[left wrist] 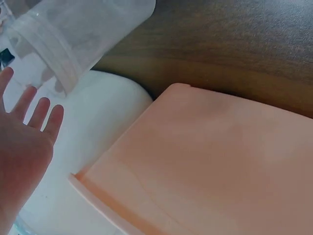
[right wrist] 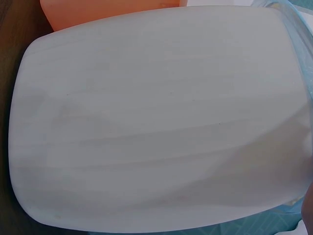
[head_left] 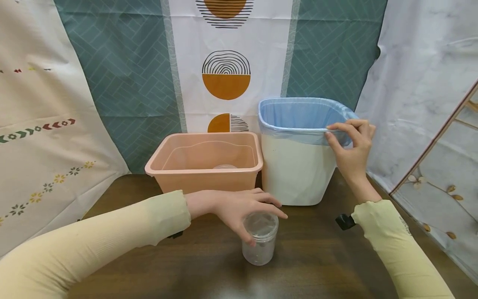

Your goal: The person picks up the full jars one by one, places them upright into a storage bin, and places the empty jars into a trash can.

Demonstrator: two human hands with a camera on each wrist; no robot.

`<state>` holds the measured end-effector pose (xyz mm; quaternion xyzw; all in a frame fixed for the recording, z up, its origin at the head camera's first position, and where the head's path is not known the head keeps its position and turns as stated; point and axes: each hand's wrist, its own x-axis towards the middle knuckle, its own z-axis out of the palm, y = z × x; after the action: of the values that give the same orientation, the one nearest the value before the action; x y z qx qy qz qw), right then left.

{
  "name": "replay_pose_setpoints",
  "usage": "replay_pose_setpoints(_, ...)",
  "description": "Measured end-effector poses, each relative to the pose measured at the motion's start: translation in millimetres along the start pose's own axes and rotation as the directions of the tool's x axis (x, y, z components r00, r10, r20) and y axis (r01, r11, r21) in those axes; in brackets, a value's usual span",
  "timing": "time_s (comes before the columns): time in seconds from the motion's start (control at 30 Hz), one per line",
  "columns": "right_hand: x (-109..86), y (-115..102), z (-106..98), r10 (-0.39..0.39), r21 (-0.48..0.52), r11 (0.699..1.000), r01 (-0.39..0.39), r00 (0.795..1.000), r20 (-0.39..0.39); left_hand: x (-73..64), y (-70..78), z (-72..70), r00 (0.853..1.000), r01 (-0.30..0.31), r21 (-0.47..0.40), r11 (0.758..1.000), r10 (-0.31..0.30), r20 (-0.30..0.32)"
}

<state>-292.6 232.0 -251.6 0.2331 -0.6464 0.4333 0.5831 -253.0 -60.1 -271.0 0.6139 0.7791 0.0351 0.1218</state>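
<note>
A clear plastic jar [head_left: 260,245] stands on the brown table in the middle of the head view. My left hand [head_left: 242,209] reaches over its top, thumb at the near side of the rim and fingers spread past the far side. In the left wrist view those fingers [left wrist: 55,120] look straight, tips right by the jar's ringed neck [left wrist: 58,63]. At the right, my right hand [head_left: 352,143] pinches the blue bin liner [head_left: 298,129] at the front rim of a white trash bin [head_left: 295,170]. The right wrist view shows mostly the bin's wall [right wrist: 156,117].
A pink plastic basin [head_left: 203,171] stands left of the bin, close against it, with a clear round item [head_left: 225,166] inside. Patterned cloths [head_left: 130,54] hang behind and along both sides. Dark wooden table [head_left: 209,270] surrounds the jar.
</note>
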Motion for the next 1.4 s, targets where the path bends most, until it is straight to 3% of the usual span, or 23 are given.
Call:
replay_pose_setpoints(0.23, 0.8, -4, 2, -0.006, 0.020, 1.000, 0.006, 1.000, -0.003, -0.3, -3.0, 6.4, 1.000, -0.012, -0.044, 0.999, 0.012, 0.010)
replay_pose_setpoints(0.5, -0.6, -2, 1, 0.003, 0.013, 1.000, -0.003, 1.000, -0.003, 0.4, -6.1, 9.7, 0.999, 0.036, -0.056, 0.998, -0.035, 0.021)
replay_pose_setpoints(1.17, -0.4, 1, 1, 0.009, -0.001, 1.000, -0.009, 1.000, -0.001, 4.8, -8.5, 6.4, 0.997, 0.064, -0.067, 0.996, -0.061, 0.051)
replay_pose_setpoints(1.4, -2.3, 11, 1, 0.008, -0.016, 1.000, -0.008, 1.000, 0.001, 4.3, -8.0, 6.1, 0.996, 0.073, -0.078, 0.994, -0.069, 0.055)
